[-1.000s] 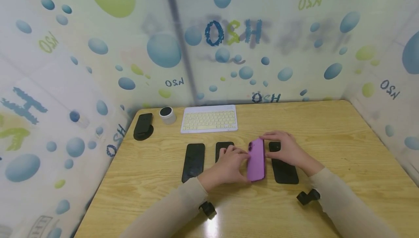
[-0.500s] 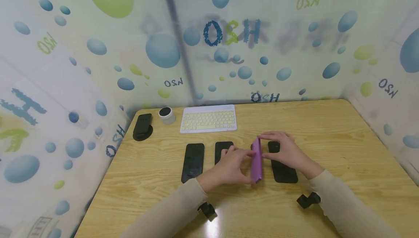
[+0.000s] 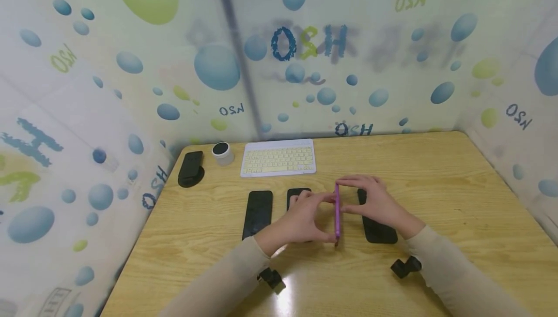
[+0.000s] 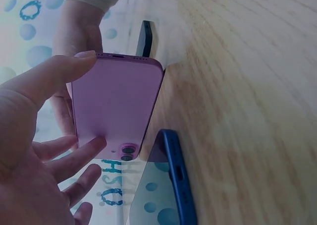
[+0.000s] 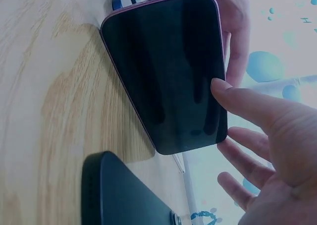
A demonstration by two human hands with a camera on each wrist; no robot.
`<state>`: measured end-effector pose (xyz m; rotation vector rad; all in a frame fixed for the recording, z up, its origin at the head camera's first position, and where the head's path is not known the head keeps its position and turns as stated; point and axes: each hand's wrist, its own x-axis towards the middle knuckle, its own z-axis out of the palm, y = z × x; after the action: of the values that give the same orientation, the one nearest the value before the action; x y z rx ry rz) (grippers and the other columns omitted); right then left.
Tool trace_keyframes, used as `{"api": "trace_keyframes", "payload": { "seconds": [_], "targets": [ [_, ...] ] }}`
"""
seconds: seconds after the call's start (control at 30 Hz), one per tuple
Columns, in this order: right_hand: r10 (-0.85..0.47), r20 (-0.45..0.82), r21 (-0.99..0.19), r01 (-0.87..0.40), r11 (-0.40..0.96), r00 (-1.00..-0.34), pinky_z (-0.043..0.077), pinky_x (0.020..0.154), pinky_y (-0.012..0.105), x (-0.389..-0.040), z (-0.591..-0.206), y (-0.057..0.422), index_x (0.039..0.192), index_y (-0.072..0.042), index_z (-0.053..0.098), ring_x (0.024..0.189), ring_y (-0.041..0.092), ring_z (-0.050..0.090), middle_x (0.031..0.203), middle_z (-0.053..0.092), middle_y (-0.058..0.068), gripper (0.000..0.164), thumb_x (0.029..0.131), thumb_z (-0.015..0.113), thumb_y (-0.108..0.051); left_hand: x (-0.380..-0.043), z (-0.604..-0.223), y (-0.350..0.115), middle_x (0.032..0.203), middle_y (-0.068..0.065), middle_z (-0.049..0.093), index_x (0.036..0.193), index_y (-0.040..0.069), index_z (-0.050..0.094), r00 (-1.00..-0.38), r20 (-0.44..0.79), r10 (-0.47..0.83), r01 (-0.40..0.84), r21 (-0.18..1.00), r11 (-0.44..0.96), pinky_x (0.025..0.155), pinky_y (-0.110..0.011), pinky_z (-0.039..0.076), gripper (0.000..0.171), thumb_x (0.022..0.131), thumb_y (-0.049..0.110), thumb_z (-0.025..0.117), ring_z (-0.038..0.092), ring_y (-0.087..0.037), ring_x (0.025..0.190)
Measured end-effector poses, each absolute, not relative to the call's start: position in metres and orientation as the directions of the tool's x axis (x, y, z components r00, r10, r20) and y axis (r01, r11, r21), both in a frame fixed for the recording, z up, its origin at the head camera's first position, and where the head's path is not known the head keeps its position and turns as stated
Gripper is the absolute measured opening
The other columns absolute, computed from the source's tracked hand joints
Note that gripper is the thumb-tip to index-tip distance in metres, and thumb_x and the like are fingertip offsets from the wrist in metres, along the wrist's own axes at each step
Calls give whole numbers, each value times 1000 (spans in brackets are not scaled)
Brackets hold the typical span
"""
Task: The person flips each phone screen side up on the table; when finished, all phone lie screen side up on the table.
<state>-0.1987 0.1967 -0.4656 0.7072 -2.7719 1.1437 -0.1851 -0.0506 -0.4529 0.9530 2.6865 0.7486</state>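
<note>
Turned from a slant to edge-on since the earlier frame, the pink phone (image 4: 116,103) is now held nearly upright on a long side, slightly farther left. Whether its lower edge touches the table (image 3: 436,259) cannot be made out. It is spanned by the left hand (image 3: 301,220), thumb and fingers well spread: the bottom end is met by the thumb, the back near the lenses (image 4: 129,151) by a fingertip. By the right hand (image 3: 372,203) it is pinched at the top end, thumb on the screen (image 5: 163,76), fingers loosely bent at the corner.

For a controlled turn, the lower edge is best used as a pivot, the support shared evenly between both hands, and neither grip loosened until the other is judged secure. The screen is best pressed only lightly. Sideways drift should be avoided: the right phone (image 3: 380,230) and the middle phone (image 3: 293,194) are each partly covered by a hand. Farther out, the left phone (image 3: 258,213) is laid flat; the keyboard (image 3: 279,159) is set well apart.
</note>
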Motion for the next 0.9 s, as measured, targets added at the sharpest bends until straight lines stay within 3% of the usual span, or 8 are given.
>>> {"api": "trace_keyframes", "payload": {
  "seconds": [0.33, 0.5, 0.9],
  "targets": [
    [-413, 242, -641, -464, 612, -878, 15, 112, 72, -200, -471, 188, 143, -20, 63, 139, 40, 48, 150, 59, 10, 73, 76, 92, -28, -186, -447, -64, 151, 13, 55, 155, 25, 46, -769, -23, 639, 536, 522, 664, 104, -49, 30, 96, 75, 51, 90, 44, -21, 132],
    [-410, 216, -644, -445, 622, -886, 11, 112, 76, -203, -476, 187, 142, -18, 64, 136, 42, 51, 145, 63, 11, 73, 76, 93, -27, -187, -448, -71, 152, 12, 55, 154, 24, 48, -772, -24, 636, 532, 524, 665, 105, -52, 30, 94, 75, 48, 91, 44, -23, 134],
    [-393, 122, -548, -392, 739, -911, 2, 110, 78, -207, -485, 195, 138, -19, 68, 130, 45, 49, 135, 68, 14, 68, 74, 93, -22, -183, -455, -75, 142, 8, 64, 148, 20, 56, -793, -19, 609, 516, 510, 688, 100, -46, 30, 83, 75, 36, 92, 47, -23, 129]
  ]
}}
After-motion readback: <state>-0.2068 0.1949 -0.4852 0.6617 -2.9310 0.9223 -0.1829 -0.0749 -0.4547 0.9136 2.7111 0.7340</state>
